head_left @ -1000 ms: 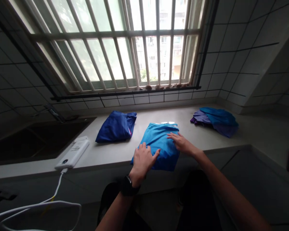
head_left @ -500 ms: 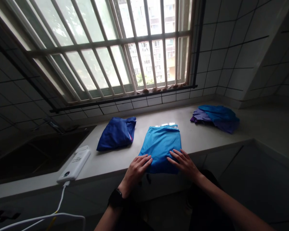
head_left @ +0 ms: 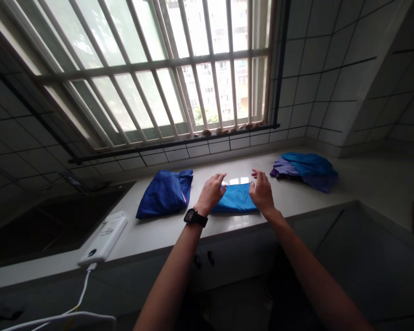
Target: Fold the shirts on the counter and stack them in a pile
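A light-blue piece of cloth, apparently a garment, lies folded into a low, wide strip on the counter. At its left end is my left hand, with a dark watch on the wrist; thumb and fingers are apart. My right hand is over the opposite end, its fingers loosely curved and spread from the thumb. Neither hand grips the cloth; whether they touch it is hard to tell. To the left lies a folded dark-blue cloth with a small red and white edge.
A crumpled pile of blue and purple cloth lies at the right on the pale counter. At the left are a white power strip with a cable and a dark sink. A barred window stands behind.
The light-blue cloth's near half has been folded away from me, making it a shorter strip. Both hands have moved forward from its near edge and lifted off.
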Motion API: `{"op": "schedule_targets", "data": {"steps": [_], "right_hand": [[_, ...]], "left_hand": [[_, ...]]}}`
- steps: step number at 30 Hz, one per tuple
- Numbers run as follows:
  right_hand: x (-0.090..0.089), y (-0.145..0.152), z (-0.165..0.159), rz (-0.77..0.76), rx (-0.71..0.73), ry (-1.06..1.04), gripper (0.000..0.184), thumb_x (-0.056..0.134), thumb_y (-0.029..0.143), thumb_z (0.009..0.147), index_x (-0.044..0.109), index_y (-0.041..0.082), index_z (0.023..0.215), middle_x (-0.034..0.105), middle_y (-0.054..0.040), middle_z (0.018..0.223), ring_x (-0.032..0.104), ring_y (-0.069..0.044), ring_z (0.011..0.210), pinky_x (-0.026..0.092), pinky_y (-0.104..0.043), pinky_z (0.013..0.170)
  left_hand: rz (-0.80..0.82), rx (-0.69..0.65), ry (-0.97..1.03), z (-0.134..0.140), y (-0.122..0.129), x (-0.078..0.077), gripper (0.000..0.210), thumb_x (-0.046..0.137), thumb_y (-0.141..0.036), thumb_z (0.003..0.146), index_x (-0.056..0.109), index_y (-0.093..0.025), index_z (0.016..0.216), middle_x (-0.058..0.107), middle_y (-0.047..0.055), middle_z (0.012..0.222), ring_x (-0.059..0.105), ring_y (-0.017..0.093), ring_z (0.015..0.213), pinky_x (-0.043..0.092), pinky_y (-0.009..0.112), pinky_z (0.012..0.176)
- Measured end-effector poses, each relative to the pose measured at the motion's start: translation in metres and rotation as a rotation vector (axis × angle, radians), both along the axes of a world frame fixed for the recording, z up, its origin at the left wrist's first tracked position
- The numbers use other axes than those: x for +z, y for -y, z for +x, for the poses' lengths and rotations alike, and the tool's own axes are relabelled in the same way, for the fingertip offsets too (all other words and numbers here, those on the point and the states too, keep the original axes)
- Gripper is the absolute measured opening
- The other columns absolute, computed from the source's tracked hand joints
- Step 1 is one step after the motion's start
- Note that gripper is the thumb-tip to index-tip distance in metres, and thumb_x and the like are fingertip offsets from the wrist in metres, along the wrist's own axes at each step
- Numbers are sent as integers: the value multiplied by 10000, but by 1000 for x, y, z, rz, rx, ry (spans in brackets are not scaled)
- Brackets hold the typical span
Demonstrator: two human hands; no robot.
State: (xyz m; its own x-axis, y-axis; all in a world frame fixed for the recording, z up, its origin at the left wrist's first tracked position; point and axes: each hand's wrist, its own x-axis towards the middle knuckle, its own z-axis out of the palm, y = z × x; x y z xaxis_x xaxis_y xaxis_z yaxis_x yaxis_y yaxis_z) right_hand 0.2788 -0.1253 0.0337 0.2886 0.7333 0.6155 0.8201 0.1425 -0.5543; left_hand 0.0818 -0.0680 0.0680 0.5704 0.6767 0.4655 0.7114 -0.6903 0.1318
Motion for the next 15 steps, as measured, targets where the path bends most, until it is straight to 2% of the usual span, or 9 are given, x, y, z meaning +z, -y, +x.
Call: {"op": "schedule_targets", "data": {"steps": [2, 4, 6, 8, 10, 13, 15], "right_hand": [[-13, 3, -8, -158, 80, 90, 516, 449, 162, 954, 559, 106, 1454, 636, -212, 1410, 594, -316, 1307, 475, -475, 1128], [-29, 9, -15, -355, 119, 185, 525, 465, 229, 988, 542, 108, 1493, 558, -214, 1536, 514, -336, 1423, 428, -516, 1174], [-43, 14, -19, -488, 117, 254, 530, 458, 281, 1020, 527, 109, 1517, 463, -208, 1628, 408, -352, 1518, 358, -577, 1216], [-51, 18, -21, -506, 120, 293, 502, 437, 284, 1038, 548, 124, 1500, 429, -194, 1655, 358, -343, 1552, 299, -612, 1241], [-52, 21, -21, -444, 147, 309, 460, 434, 254, 1032, 592, 149, 1451, 462, -182, 1637, 381, -324, 1542, 269, -620, 1254], [-52, 25, -21, -327, 215, 317, 413, 436, 228, 1021, 639, 174, 1376, 523, -163, 1591, 429, -295, 1514, 230, -594, 1279], [-52, 27, -22, -313, 229, 304, 410, 437, 240, 1026, 632, 166, 1378, 541, -164, 1572, 447, -288, 1502, 231, -570, 1286]], "left_hand": [[-153, -22, -111, 6, 1, -30, 487, 562, -306, 1006, 567, -187, 1478, 591, 159, 1516, 551, 302, 1410, 428, 445, 1188], [-235, 28, -165, 5, 5, -55, 521, 529, -395, 1030, 541, -205, 1515, 511, 153, 1604, 476, 317, 1484, 368, 487, 1234], [-265, 66, -188, 2, 9, -67, 551, 494, -437, 1043, 505, -224, 1552, 454, 140, 1652, 431, 306, 1520, 331, 481, 1257], [-285, 91, -209, 1, 14, -65, 575, 484, -467, 1043, 487, -234, 1569, 440, 135, 1662, 431, 300, 1519, 341, 462, 1248], [-303, 153, -227, 4, 22, -57, 593, 482, -496, 1036, 495, -232, 1567, 457, 147, 1647, 467, 330, 1485, 386, 485, 1208], [-298, 310, -226, 13, 42, -47, 632, 503, -532, 1011, 544, -169, 1526, 552, 216, 1540, 536, 397, 1385, 459, 524, 1109], [-296, 416, -199, 17, 57, -45, 646, 502, -544, 1002, 587, -105, 1469, 600, 272, 1447, 559, 428, 1329, 487, 520, 1044]]}}
